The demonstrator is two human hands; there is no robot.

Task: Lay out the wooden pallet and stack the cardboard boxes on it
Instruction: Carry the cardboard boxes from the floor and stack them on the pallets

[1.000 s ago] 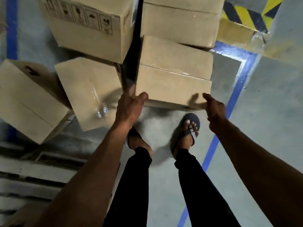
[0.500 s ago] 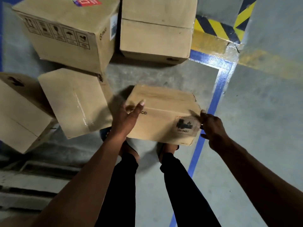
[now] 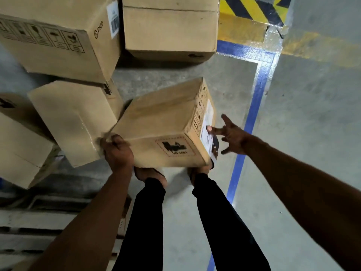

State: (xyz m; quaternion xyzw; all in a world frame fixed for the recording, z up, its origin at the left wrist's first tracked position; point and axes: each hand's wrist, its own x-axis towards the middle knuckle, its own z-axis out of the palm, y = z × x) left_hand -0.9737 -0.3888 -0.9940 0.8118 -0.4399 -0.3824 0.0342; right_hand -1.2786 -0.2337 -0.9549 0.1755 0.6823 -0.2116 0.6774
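Both hands hold the tilted box [image 3: 162, 122]: left hand [image 3: 118, 153] clamps its corner, right hand [image 3: 230, 134] splayed, seemingly touching its label.

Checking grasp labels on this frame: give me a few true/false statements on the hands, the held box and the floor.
1. The left hand grips the held box at its near left corner. True.
2. The right hand is closed in a fist on top of the box. False: its fingers are spread, only fingertips touching the labelled side.
3. The held box lies flat on the floor. False: it is tilted, above the feet.
4. A blue floor line runs to the right of the box. True.
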